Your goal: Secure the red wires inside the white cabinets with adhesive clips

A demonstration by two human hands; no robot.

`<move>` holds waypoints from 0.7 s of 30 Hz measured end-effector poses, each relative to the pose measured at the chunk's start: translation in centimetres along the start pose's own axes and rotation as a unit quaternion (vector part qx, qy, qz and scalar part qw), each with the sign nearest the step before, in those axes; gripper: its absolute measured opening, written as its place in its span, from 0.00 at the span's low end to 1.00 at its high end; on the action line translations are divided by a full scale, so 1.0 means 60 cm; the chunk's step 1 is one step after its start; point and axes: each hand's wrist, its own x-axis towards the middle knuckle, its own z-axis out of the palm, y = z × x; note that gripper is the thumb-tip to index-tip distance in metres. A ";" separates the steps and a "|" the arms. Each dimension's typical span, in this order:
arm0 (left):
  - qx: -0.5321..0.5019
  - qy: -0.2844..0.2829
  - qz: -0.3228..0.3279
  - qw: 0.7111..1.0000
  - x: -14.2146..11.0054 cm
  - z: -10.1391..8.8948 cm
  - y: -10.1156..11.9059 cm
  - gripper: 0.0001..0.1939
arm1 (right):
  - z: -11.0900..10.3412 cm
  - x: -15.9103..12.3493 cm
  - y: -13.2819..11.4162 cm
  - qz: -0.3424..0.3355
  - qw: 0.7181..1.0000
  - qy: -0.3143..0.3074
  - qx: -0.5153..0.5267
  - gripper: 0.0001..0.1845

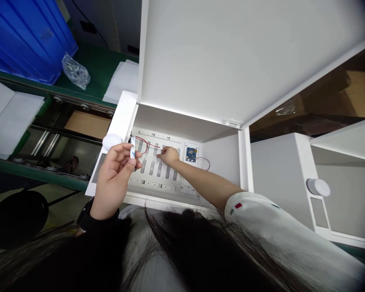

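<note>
A white cabinet [126,117] stands open in front of me, its door [231,56] swung up. Inside, on the back wall, is a slotted white panel [158,164]; right of the panel sits a small blue circuit board [191,154]. My left hand [114,178] is closed on a small white part [133,151] with a blue mark, and a thin red wire [144,142] runs from it across the panel. My right hand [168,156] reaches deep inside, fingers pinched against the slotted panel. What they pinch is too small to make out.
A round white knob [111,141] sits on the cabinet's left edge. A second white cabinet [280,174] with a round knob [318,187] stands to the right. At left runs a green conveyor [88,77] with a clear plastic bag [76,72], white sheets [121,81] and blue crates [27,36].
</note>
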 end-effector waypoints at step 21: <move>0.004 0.003 0.002 1.000 0.000 0.002 0.001 0.13 | -0.004 0.000 -0.014 0.028 0.991 -0.043 -0.125 0.30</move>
